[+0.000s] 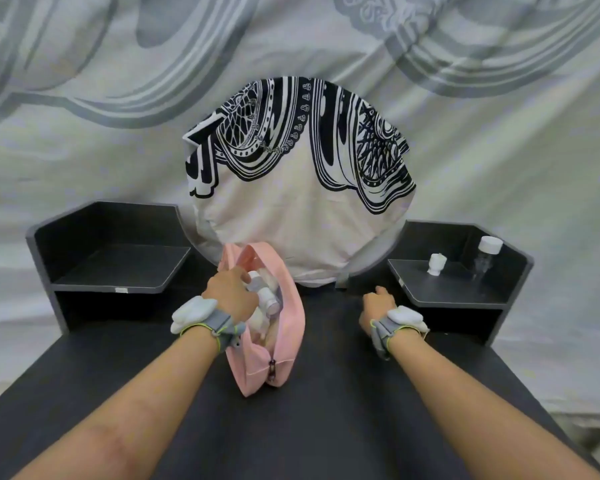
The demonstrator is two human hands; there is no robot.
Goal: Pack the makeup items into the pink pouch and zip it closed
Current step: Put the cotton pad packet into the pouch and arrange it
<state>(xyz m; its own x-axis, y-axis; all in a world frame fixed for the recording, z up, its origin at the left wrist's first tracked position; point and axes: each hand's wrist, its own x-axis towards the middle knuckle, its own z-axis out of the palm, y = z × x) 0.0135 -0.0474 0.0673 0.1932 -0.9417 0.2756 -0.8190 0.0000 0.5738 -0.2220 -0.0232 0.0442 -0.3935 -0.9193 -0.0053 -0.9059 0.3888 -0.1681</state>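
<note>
left grip (231,296) curls round a white bottle (265,294) in the open pink pouch (288,341), mid-counter (361,410) toward 12 o'clock; right grip (378,304) at 2 o'clock, fingers hidden, state unclear.

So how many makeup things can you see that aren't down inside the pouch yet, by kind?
White bottle, gripped by the left hand at the pink pouch's mouth: 1
Clear bottle with white cap, on the right shelf: 1
Small white pot, on the right shelf: 1
Total: 3
</note>
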